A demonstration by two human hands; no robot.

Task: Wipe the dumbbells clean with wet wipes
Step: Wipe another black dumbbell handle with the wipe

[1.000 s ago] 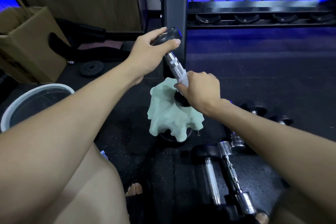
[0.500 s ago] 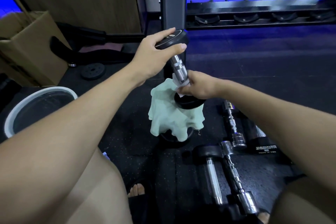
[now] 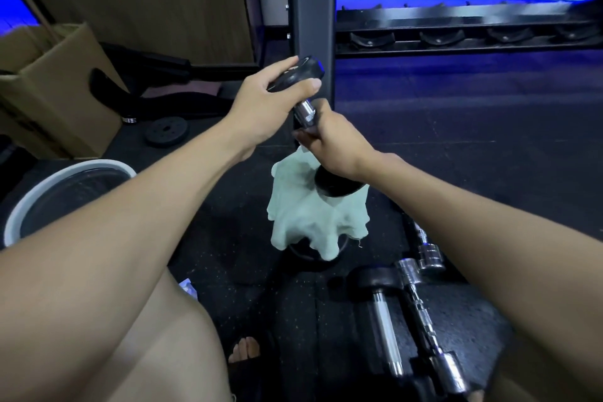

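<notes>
I hold a small dumbbell (image 3: pixel 306 114) tilted in the air, with black ends and a chrome handle. My left hand (image 3: pixel 264 108) grips its upper black end. My right hand (image 3: pixel 332 143) is wrapped around the chrome handle with a white wet wipe (image 3: pixel 301 149) pressed against the metal. The dumbbell's lower black end (image 3: pixel 336 186) shows just below my right wrist. Under it a pale green cloth (image 3: pixel 313 222) drapes over a dark round object on the floor.
Several more dumbbells (image 3: pixel 408 303) lie on the black rubber floor at the lower right. A white-rimmed bucket (image 3: pixel 39 196) stands at the left, a cardboard box (image 3: pixel 55 88) behind it. A dark rack post (image 3: pixel 311 10) and a dumbbell rack (image 3: pixel 456 36) stand ahead. My bare foot (image 3: pixel 244 349) is below.
My right hand with the wipe has slid up the chrome handle toward the upper end. The dumbbell's lower black end has come into plain view below my wrist.
</notes>
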